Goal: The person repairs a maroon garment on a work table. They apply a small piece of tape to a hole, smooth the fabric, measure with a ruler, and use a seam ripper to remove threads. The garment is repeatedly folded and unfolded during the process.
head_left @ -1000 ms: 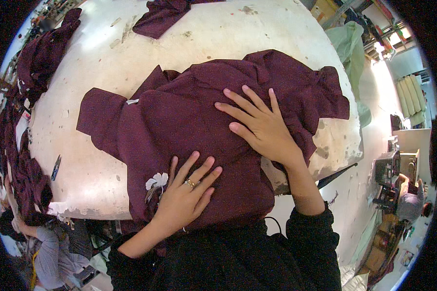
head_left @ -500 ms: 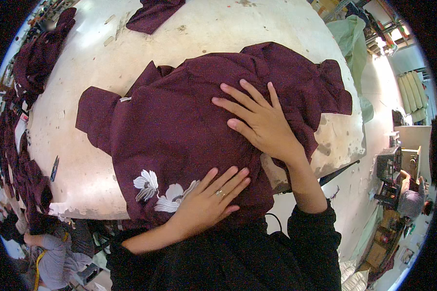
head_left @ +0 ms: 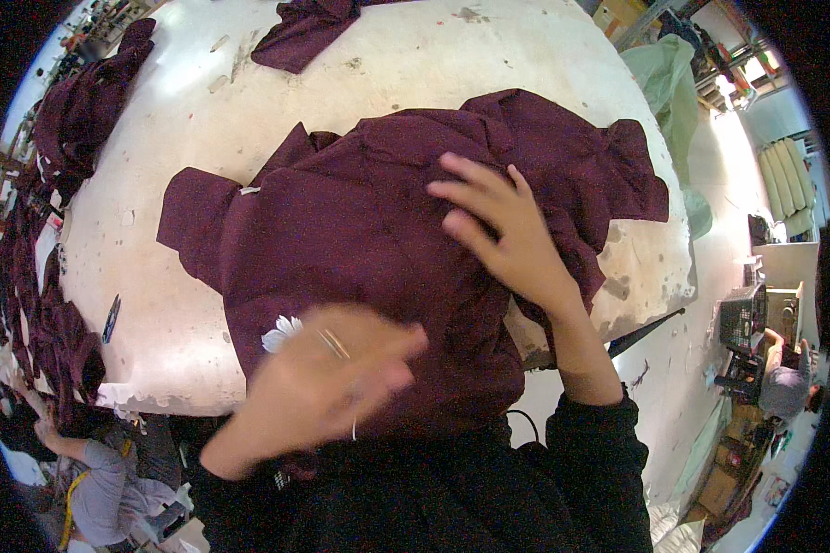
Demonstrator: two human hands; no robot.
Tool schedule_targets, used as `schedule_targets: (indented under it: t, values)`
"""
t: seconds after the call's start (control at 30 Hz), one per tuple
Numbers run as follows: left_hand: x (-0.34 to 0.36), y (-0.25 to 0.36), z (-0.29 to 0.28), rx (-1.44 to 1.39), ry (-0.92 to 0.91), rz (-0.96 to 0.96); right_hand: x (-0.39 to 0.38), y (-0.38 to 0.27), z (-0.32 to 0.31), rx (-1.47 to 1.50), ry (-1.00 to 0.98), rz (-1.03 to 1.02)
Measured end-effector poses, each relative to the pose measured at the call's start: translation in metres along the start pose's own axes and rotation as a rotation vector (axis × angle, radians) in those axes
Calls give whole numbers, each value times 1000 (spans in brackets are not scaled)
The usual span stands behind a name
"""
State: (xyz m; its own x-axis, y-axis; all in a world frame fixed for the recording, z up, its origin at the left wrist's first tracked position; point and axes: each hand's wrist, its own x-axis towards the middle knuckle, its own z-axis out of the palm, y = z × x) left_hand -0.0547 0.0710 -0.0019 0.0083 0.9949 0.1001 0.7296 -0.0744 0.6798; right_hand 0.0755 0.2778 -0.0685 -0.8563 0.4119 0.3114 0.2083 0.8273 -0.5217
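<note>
A dark maroon garment (head_left: 341, 221) with short sleeves lies loosely spread over the near part of the table, its lower edge against my body. My right hand (head_left: 512, 235) is over its right half, fingers apart and slightly bent, with nothing held. Whether the fingertips touch the cloth I cannot tell. My left hand (head_left: 332, 359) is smeared by motion above the garment's lower left part, and its fingers cannot be made out clearly. It covers most of the white flower decoration (head_left: 279, 334); a few white petals show beside it.
Thread snips (head_left: 112, 319) lie on the pale, stained table (head_left: 166, 359) at left. More maroon cloth (head_left: 69, 346) is heaped along the left edge, and another piece (head_left: 306, 35) lies at the back. Co-workers sit at lower left (head_left: 106, 488) and far right (head_left: 784, 387).
My left hand has lifted off the cloth and shifted left, blurring over the flowers. My right hand's fingers have bent a little. The view has shifted slightly.
</note>
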Motion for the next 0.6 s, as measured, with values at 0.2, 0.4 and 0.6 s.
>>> schedule_targets:
  t: [0.2,0.4,0.6]
  values:
    - [83,-62,-55,415,456,-4,15,-11,-49,327,554,259]
    - [112,-92,-53,276,50,-239,-8,18,-42,-238,257,231]
    - [95,-97,-51,93,351,-138,-33,5,-83,95,326,434]
